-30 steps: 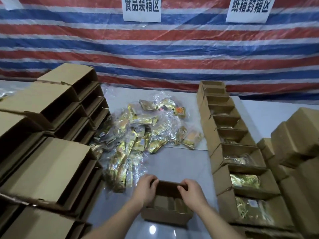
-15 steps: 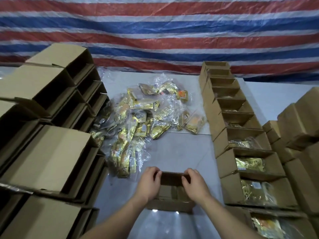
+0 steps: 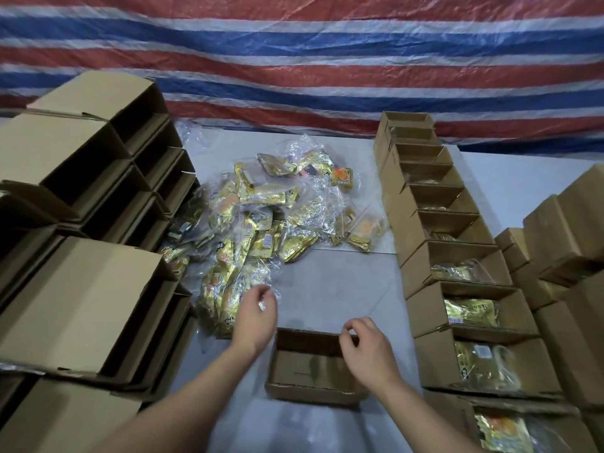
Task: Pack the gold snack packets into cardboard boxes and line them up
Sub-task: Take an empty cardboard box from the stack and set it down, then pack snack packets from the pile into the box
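Empty box (image 3: 312,367) on table (image 3: 330,289), mouth up, long axis left-right. Left hand (image 3: 256,317) loosely curled at packets (image 3: 258,230), grip uncertain. Right hand (image 3: 366,349) over box, loosely curled, holding nothing.

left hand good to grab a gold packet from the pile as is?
Probably yes. The left hand is already at the pile of gold snack packets, fingers curled at the nearest clear wrapper's edge. Nothing lies between; the open box sits to its right, out of the way.

I see a red, white and blue striped tarp (image 3: 327,60) hanging behind a pale grey table (image 3: 333,289).
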Demonstrator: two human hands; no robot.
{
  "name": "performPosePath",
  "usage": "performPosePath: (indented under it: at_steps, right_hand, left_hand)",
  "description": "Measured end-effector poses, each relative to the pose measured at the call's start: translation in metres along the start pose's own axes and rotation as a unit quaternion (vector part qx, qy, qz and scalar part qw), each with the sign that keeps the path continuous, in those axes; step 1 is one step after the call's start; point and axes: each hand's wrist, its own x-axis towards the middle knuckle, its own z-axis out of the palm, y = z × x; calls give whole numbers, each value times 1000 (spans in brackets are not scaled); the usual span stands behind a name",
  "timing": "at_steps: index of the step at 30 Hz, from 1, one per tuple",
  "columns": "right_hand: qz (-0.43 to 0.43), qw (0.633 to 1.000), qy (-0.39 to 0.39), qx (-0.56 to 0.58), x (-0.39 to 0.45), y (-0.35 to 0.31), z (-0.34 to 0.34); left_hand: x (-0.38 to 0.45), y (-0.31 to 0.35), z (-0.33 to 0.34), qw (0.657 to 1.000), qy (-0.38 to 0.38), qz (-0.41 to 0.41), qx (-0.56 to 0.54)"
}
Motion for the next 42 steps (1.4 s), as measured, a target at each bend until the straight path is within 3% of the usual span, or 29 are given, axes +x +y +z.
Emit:
performPosePath:
  at_steps: [6,13,20,23,27,32,37,42]
  right_hand:
    - [-8,1000,7,2,32,-18,-11]
    - [7,999,-7,34,49,-21,-8]
    - [25,997,-18,75,51,-19,-2]
    - [25,997,-22,75,52,-21,0]
    - [25,996,-26,80,54,-26,2]
    - [27,995,-27,89,54,-31,1]
    - [28,994,-29,106,52,-41,-2]
    - [19,990,-16,138,51,-55,-7]
  left_hand:
    - [72,-9,-31,970,22,-91,223]
    - [118,-46,-30,894,-55,-170,411]
    - [149,-64,-22,907,-35,-214,361]
    - [156,-64,-29,893,-51,-246,374]
    - [145,-65,-26,878,-29,-222,423]
    - [135,-62,-23,936,-33,-223,271]
    - [128,-48,-32,957,5,-246,154]
    - [110,-24,-41,974,95,-177,106]
